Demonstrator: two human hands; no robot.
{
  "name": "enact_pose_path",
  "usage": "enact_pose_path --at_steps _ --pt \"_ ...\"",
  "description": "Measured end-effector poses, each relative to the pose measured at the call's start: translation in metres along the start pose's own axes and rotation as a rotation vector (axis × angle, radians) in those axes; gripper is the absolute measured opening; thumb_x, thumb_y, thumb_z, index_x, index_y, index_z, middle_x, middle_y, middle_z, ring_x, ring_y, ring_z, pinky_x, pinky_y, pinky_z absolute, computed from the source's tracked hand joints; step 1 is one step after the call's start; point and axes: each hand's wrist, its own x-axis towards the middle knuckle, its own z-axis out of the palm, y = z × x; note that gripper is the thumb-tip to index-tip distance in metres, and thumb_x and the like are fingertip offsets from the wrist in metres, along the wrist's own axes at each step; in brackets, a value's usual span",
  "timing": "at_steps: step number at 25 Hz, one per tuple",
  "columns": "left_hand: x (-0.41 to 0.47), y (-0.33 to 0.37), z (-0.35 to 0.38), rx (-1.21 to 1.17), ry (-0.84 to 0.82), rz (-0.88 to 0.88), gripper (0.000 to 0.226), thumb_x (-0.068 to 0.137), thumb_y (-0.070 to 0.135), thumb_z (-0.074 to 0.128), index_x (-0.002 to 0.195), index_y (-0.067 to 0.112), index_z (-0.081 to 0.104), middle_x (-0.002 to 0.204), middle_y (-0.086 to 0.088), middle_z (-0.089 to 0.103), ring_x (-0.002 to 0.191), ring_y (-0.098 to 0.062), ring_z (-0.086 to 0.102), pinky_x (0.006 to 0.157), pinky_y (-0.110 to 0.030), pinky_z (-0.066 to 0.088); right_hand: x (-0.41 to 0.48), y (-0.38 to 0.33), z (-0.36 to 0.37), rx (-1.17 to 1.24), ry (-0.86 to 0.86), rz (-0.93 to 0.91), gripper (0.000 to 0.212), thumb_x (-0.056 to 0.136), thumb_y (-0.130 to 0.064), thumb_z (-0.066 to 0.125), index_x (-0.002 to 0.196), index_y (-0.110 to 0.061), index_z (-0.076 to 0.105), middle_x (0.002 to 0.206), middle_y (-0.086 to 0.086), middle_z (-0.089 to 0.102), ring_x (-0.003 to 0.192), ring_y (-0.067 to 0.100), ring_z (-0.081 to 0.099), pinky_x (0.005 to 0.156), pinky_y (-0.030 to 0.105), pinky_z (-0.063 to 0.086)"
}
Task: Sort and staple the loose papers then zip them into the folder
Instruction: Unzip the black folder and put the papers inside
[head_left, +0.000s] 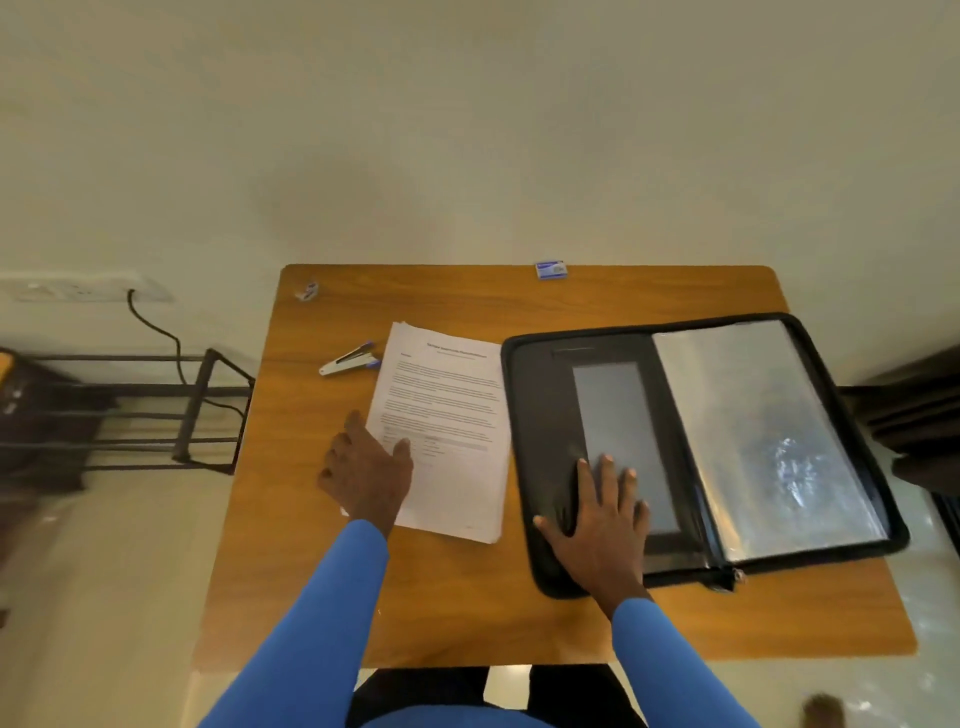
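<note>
I see my left hand (366, 465) spread on the papers (444, 431), hiding their near left corner; my right hand (600, 512) lies flat and spread on the open folder (540, 410). Print is unreadable; stapler (347, 359) lies beside.

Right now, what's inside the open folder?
The folder lies open. Its right half holds clear plastic sleeves; its left half shows a grey pocket panel with the right hand flat on it. What the sleeves hold is lost in glare.
</note>
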Motion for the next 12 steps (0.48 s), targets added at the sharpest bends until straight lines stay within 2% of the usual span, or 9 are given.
enact_pose_path --at_steps 2,4,6,8,10,12 --pt "0.012 -0.005 -0.005 -0.086 0.027 0.041 0.069 0.090 0.042 0.071 0.148 0.026 0.038 0.143 -0.010 0.052 0.133 -0.036 0.048 0.107 -0.056 0.037 0.002 0.007 -0.003 0.034 0.058 -0.002 0.092 0.090 -0.078 0.045 0.163 -0.034 0.011 0.173 0.001 0.003 0.158 0.035 0.000 0.124 0.057 0.015" --pt "0.015 -0.008 -0.008 -0.151 0.068 0.152 0.053 0.092 0.035 0.071 0.139 0.025 0.050 0.131 -0.009 0.058 0.121 -0.033 0.056 0.095 -0.051 0.049 0.005 0.017 -0.007 0.061 0.117 -0.032 0.081 0.090 -0.073 0.050 0.159 -0.037 0.026 0.170 -0.003 0.017 0.155 0.031 0.016 0.120 0.056 0.027" --pt "0.009 -0.011 -0.009 -0.096 0.108 0.302 0.047 0.089 0.030 0.074 0.131 0.023 0.055 0.124 -0.008 0.059 0.112 -0.031 0.058 0.083 -0.047 0.056 0.009 0.022 -0.010 0.033 0.121 -0.046 0.080 0.087 -0.073 0.055 0.155 -0.037 0.032 0.166 -0.003 0.024 0.149 0.031 0.026 0.116 0.055 0.034" --pt "0.000 -0.010 -0.004 -0.019 0.138 0.420 0.044 0.084 0.025 0.078 0.123 0.022 0.057 0.121 -0.006 0.061 0.108 -0.029 0.058 0.079 -0.046 0.056 0.011 0.020 -0.010 0.044 0.109 -0.023 0.080 0.085 -0.071 0.060 0.153 -0.037 0.033 0.163 -0.003 0.025 0.147 0.031 0.028 0.114 0.054 0.035" --pt "-0.011 -0.004 -0.003 0.002 0.166 0.516 0.041 0.081 0.019 0.079 0.115 0.022 0.057 0.118 -0.004 0.063 0.108 -0.030 0.059 0.084 -0.046 0.053 0.010 0.016 -0.009 0.062 0.106 -0.008 0.081 0.085 -0.069 0.063 0.153 -0.037 0.033 0.163 -0.003 0.025 0.148 0.031 0.027 0.114 0.055 0.035" --pt "-0.022 0.003 -0.001 0.077 0.199 0.666 0.039 0.079 0.014 0.077 0.111 0.021 0.057 0.117 -0.003 0.065 0.119 -0.032 0.058 0.103 -0.053 0.043 0.009 0.015 -0.009 0.069 0.105 -0.006 0.081 0.085 -0.068 0.063 0.153 -0.036 0.032 0.164 -0.002 0.025 0.149 0.031 0.026 0.115 0.055 0.035"
